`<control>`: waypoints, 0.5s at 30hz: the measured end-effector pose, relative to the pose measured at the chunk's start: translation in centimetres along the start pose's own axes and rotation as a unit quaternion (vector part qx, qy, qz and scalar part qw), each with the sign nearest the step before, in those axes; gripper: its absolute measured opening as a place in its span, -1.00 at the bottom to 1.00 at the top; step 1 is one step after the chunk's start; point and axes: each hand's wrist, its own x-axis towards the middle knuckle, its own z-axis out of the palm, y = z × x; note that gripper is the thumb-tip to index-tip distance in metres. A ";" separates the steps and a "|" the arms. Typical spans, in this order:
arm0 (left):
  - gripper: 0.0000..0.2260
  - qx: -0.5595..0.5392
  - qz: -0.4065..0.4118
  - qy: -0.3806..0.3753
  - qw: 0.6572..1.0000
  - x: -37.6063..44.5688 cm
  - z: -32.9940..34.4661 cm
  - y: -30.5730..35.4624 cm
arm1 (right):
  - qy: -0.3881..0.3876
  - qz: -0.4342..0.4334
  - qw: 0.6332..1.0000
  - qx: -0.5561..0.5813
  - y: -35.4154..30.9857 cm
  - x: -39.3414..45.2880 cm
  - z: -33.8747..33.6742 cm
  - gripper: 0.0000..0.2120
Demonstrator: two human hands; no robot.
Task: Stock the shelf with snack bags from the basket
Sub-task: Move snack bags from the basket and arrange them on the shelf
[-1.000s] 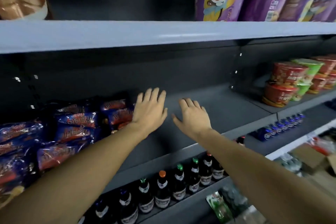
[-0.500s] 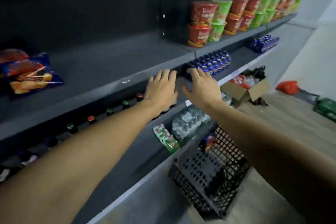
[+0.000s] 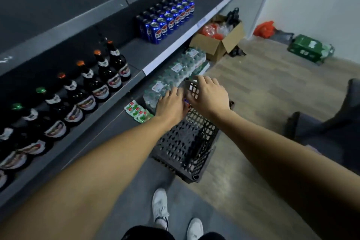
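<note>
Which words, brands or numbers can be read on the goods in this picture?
None can be read.
Dark glass bottles: labels blurred.
Blue drink cans: round logo, no legible letters.
Wrapped water bottle packs: tags too small.
Green carton on the floor: print too small.

My left hand (image 3: 171, 103) and right hand (image 3: 209, 94) cover the basket (image 3: 187, 142) opening; its contents are hidden. Bottle (image 3: 109, 76) labels are blurred. Frame edges crop my forearms.

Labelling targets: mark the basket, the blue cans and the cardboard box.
basket (image 3: 187, 142), head view, perforated side wall.
blue cans (image 3: 167, 19), head view, middle of the pack.
cardboard box (image 3: 216, 45), head view, front wall.
</note>
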 end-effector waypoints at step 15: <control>-0.60 0.002 0.024 -0.083 0.996 16.5 21.0 -6.3 | -0.054 0.098 0.994 -0.019 10.6 9.7 19.7 -0.44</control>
